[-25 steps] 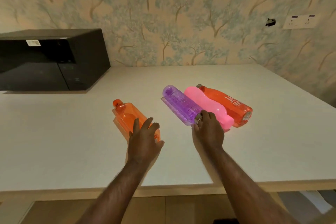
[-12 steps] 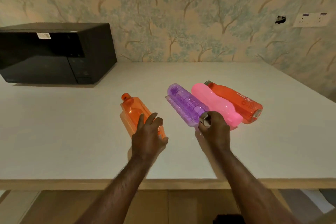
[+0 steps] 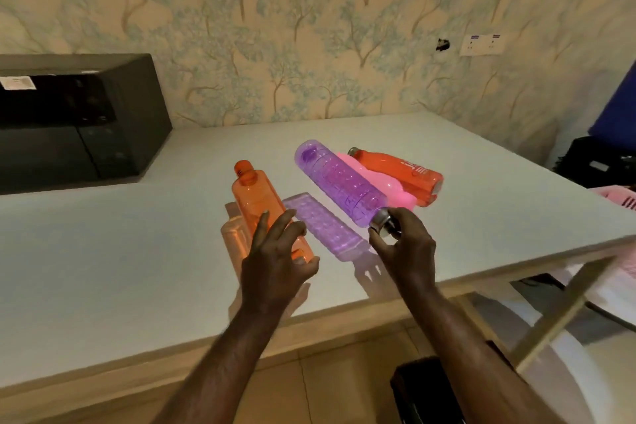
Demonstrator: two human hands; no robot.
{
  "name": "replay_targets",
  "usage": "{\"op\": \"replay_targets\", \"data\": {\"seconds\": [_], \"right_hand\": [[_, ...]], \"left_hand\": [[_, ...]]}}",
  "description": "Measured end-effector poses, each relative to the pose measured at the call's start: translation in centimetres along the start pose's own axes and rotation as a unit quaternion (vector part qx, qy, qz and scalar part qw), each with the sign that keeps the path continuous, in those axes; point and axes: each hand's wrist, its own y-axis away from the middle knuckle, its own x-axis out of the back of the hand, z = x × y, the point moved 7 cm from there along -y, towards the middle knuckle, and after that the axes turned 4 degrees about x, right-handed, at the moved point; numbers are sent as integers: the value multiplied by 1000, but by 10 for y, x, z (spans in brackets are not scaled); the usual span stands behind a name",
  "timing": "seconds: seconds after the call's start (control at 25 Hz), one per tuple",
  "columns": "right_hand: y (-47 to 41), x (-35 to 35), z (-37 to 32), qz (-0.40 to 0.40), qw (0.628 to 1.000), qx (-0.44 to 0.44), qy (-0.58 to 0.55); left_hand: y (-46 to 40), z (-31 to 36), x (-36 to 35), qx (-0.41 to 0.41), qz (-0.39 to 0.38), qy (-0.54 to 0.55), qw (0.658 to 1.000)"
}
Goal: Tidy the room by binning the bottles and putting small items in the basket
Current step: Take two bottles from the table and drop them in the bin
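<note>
Left hand [image 3: 275, 262] hides the orange bottle's [image 3: 256, 203] base, gripping it; right hand [image 3: 404, 251] pinches the purple bottle's [image 3: 339, 182] steel cap at frame centre.

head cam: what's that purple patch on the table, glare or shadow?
Head view: tinted shadow, light passing through the purple bottle that the right hand holds above the table; the orange bottle casts a similar orange one; wide-angle bends the table edge.
</note>
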Motion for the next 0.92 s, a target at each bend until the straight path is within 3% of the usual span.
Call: {"op": "replay_targets", "data": {"seconds": [0.36,0.68,0.92], "right_hand": [[63,138,-7,147,982,-44,107],[135,273,40,262,925,-143,235],[197,348,93,307,886,-214,274]], "left_hand": [[50,60,-5,-166,-48,108,979],[102,175,-35,-369,-106,224,896],[151,250,-85,-433,-178,247,848]]}}
